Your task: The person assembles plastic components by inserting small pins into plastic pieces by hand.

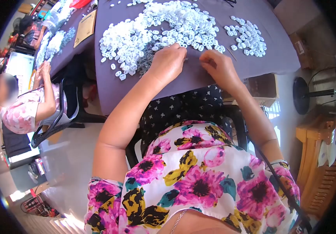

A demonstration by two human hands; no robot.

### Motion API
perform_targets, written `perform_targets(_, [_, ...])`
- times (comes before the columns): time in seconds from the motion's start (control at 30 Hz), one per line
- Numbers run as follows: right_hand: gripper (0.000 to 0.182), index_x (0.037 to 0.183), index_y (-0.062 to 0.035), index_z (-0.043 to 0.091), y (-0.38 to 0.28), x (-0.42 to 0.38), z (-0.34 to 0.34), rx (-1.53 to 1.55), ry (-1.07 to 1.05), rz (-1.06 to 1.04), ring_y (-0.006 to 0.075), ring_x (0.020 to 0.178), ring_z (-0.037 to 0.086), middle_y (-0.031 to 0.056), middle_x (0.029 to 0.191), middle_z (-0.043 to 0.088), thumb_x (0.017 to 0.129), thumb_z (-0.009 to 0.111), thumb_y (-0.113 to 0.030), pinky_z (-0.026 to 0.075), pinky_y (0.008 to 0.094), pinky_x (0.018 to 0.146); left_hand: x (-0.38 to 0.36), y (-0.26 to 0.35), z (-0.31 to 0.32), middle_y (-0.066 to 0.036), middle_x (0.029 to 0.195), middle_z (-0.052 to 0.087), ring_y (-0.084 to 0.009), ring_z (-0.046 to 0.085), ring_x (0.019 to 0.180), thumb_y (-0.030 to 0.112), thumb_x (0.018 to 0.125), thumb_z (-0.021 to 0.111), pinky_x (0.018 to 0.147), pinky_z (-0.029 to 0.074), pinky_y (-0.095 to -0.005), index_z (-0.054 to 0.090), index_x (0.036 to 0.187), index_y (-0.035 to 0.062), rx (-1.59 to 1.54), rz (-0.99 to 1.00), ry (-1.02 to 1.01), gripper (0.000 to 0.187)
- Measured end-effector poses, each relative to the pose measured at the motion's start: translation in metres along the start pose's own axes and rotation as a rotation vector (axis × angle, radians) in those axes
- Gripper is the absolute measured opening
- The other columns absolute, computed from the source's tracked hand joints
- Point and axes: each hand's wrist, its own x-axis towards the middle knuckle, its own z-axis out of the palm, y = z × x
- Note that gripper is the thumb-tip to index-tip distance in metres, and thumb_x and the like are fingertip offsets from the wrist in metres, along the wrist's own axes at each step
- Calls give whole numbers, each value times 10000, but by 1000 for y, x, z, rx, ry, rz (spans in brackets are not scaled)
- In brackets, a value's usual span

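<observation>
My left hand (168, 61) is closed, its fingers curled at the near edge of the large pile of small white oval pieces with holes (183, 23). Beside its wrist lies a heap of small dark grey parts (146, 54). To the right, my right hand (219, 68) hovers over the cloth near the table edge, fingertips pinched together. Whatever either hand holds is too small or too hidden to name. A smaller group of white oval pieces (250, 37) lies beyond my right hand, with a thin stick (231, 54) between them.
A purple-grey cloth (117, 91) covers the table. On the left, another person (27, 105) sits working at a table with similar white and grey pieces (55, 45) and a tan board (85, 28). A cardboard box (261, 87) stands below the table's right side.
</observation>
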Motion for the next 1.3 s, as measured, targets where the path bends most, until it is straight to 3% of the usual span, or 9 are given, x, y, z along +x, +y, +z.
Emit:
perform_targets(0.3, [134,924,-14,642,7,-7,5,218,67,175,228,749,618,115,850,617,805,605,34,484,316,668,-15,-11,-19,-112,886,588,-327,596,837,94,846,598,707,478,-419,610,906,65,-54,-131,129,68])
perform_targets(0.4, [129,912,-13,643,7,-10,9,111,149,29,230,737,604,107,845,600,803,604,43,480,313,658,0,-9,-17,-109,904,594,-324,598,848,86,832,619,716,482,-417,629,935,68,-33,-36,91,106])
perform_targets(0.63, [135,920,-9,643,11,-14,11,123,187,-7,219,738,599,100,861,603,802,606,48,475,302,654,7,-8,-15,-117,873,585,-313,606,870,85,748,682,736,503,-423,616,849,49,117,-34,-11,126])
perform_targets(0.7, [142,959,21,631,12,-13,12,149,167,18,107,691,582,51,871,581,834,590,74,476,225,621,6,-5,-24,-118,892,587,-317,600,893,86,746,690,754,497,-423,600,870,54,69,-74,-65,157])
perform_targets(0.8, [136,968,22,628,15,-13,16,223,189,95,94,689,582,42,861,590,843,596,64,479,222,616,16,-1,-21,-127,885,594,-338,596,873,119,791,667,740,477,-426,601,910,52,-24,-33,-5,152])
perform_targets(0.97, [116,956,24,618,14,-13,14,240,157,112,91,697,586,39,870,591,850,591,60,483,219,618,49,5,-2,-133,901,602,-340,598,887,149,817,641,747,475,-434,619,927,72,-24,33,56,135])
perform_targets(1.13, [102,931,32,603,11,-15,14,171,163,24,108,695,597,48,866,578,844,572,76,488,227,622,47,-1,3,-130,871,595,-347,596,860,103,810,616,741,477,-432,622,876,69,91,14,-74,75])
perform_targets(1.2, [91,897,-7,624,6,-16,14,204,208,21,194,682,572,92,799,571,812,617,24,455,289,617,35,-4,-7,-128,870,596,-345,596,857,91,807,611,739,477,-432,620,861,67,132,35,-86,60])
perform_targets(1.3, [94,900,-8,625,6,-15,15,167,253,-34,205,674,568,92,805,569,811,618,25,459,299,617,30,-8,-20,-125,880,599,-338,600,861,87,806,613,741,480,-430,634,872,59,190,51,-105,74])
